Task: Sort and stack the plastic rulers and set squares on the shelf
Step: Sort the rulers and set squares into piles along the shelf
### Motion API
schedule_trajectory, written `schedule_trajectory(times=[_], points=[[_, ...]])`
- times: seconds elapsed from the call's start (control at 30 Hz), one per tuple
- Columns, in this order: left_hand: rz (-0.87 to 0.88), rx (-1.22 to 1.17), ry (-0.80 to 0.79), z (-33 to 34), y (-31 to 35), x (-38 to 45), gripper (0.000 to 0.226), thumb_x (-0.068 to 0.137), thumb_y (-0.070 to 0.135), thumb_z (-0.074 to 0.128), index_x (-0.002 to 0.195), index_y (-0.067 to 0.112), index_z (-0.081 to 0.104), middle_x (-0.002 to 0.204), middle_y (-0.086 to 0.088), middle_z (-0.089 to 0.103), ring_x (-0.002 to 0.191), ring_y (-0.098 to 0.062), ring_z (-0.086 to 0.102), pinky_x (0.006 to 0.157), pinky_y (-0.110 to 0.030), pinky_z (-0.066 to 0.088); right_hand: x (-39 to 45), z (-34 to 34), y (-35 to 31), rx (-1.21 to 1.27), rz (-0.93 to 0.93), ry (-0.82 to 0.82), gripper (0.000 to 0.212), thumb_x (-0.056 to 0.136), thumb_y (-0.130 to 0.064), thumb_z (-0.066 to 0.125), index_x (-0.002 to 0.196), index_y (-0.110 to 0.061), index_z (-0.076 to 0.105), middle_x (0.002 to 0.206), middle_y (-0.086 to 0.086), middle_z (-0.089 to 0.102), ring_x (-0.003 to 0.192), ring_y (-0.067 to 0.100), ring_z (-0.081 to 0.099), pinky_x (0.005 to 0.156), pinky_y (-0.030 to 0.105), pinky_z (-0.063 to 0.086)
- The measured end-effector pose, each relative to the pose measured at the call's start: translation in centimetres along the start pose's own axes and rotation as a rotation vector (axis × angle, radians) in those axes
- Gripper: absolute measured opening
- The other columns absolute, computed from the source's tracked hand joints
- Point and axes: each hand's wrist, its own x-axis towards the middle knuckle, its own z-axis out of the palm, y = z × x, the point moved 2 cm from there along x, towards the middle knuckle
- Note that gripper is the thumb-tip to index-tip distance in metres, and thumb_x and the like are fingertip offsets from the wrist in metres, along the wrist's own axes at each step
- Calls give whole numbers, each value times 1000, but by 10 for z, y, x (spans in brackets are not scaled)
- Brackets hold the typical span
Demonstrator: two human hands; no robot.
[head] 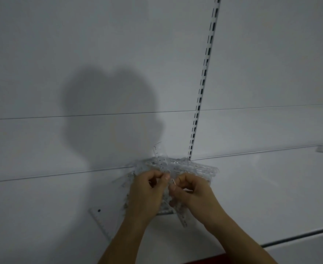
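Left of the left hand (147, 195), a clear set square (99, 222) lies flat on the white shelf (261, 197), apart from the heap, probably already sorted out. Between the hands, a ruler (161, 162) is pinched upright by the left hand's fingers, apparently to pull it free of the tangled pile of rulers (193, 167). The right hand (191, 193) curls round more clear pieces; only tiny scale numerals show, no brand legible.
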Motion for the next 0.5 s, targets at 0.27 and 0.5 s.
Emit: schedule_trajectory(times=[0.27, 0.5], points=[[10, 38, 48, 2, -8, 3, 33, 92, 28, 67, 61, 21, 61, 52, 14, 53, 51, -2, 47, 53, -16, 35, 6, -4, 10, -8, 76, 72, 17, 101, -9, 56, 90, -7, 69, 77, 11, 74, 57, 22, 68, 52, 28, 53], [70, 354, 95, -11, -1, -6, 13, 85, 37, 72, 81, 31, 61, 80, 14, 59, 74, -4, 58, 65, -20, 44, 6, -17, 22, -78, 71, 245, 27, 103, -23, 51, 84, -7, 60, 62, 5, 65, 43, 21, 57, 45, 28, 44]])
